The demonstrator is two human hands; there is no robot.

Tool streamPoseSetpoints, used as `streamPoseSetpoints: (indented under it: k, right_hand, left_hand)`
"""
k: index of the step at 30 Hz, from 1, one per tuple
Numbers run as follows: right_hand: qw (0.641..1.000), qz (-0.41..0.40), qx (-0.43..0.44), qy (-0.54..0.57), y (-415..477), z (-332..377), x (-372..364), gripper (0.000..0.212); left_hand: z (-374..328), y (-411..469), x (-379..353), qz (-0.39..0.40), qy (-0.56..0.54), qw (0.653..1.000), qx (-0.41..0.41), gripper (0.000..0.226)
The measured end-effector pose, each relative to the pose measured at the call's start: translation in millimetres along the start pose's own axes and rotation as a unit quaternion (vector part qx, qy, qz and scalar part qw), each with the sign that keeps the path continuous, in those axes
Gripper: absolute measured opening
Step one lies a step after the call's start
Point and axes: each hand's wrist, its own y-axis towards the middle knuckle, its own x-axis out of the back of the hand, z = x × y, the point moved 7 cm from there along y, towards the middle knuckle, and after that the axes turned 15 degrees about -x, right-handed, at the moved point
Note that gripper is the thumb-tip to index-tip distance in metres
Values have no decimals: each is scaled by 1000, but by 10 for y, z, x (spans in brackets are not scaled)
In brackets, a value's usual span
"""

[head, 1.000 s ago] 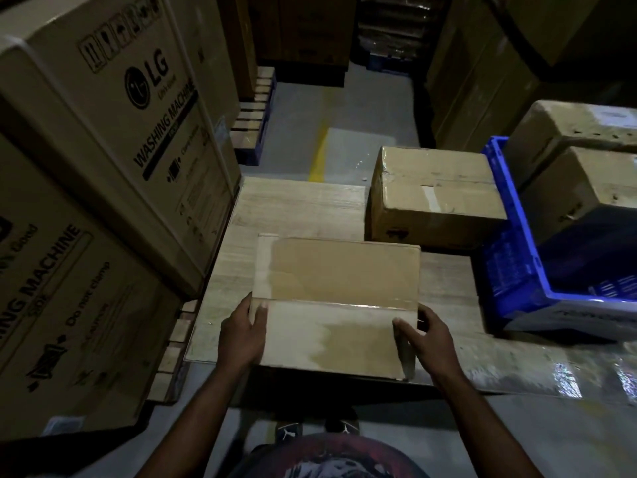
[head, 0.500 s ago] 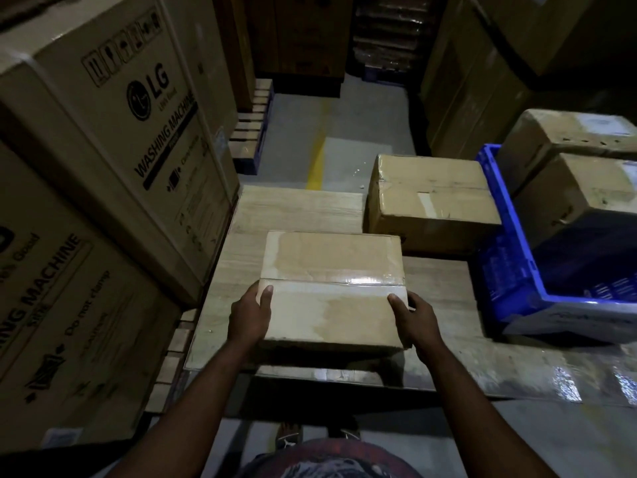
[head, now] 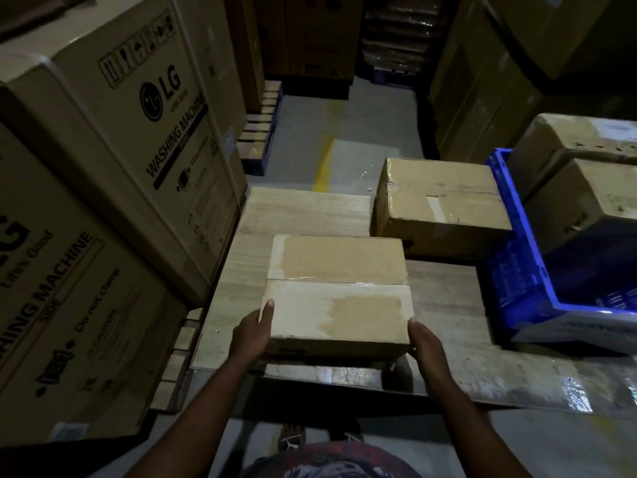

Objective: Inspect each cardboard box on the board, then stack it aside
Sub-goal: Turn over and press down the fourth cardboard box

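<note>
- Clock is read from the held box, with 12 pointing away from the person.
- Shoes (head: 292, 438) at 6, just short of the board's near edge.
- Left hand (head: 250, 334) grasps the box (head: 337, 294) at its near-left corner, thumb up on the top face. Right hand (head: 425, 343) clasps the near-right corner, fingers curled round the side.
- Box is over the near-middle of the board (head: 303, 212), with a taped seam running left to right across its top. Cannot tell whether its base is flat on the wood or just lifted.
- Progress, my reading: this box is mid-check or about to be carried off. It is not yet stacked aside.
- Second box (head: 437, 198) at 1, on the board's far-right part, apart from the held one. It is either waiting its turn or starting the stack; nothing here settles which.
- Crate (head: 517, 270), blue, at 3 by the board's right end. Cannot tell whether it rests on the board or beside it. Two more crate boxes (head: 586, 205) sit in or behind it, status unknown.
- Cartons (head: 120, 132), washing-machine size, at 9 to 10, hard against the board's left edge. No room to set anything down that side.
- With the crate blocking 3, bare board shows only at 11 to 12, which I judge the likeliest set-down spot.
- Pallet (head: 262, 132) at 11 and yellow line (head: 324, 167) on the floor at 12, both beyond the board.
- Light is poor, so box faces are hard to read for damage.
</note>
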Motion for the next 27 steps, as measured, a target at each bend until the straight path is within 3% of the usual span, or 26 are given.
streamPoseSetpoints:
  k: [6,10,13,18,22,27]
  right_hand:
    - [1000,3,-24,6,-77,-195,6,39]
    - [1000,-2,-19,19,-187,-62,46,62]
    - [1000,-13,16,23,-271,91,119,71]
    - [997,-35,73,18,-370,376,242,61]
    - [994,-27,103,-3,-441,543,332,58]
    - [991,-6,132,-14,-505,661,397,38]
  left_hand:
    - [-9,-301,-67,-5,-21,999,40,73]
    - [-104,-332,-11,-4,-36,996,87,78]
    - [-258,-334,68,-33,-48,996,70,75]
    - [-477,-336,230,-85,-63,994,29,69]
    - [-602,-310,334,-103,-49,993,-23,40]
    - [-722,-348,355,-120,-85,987,-60,26]
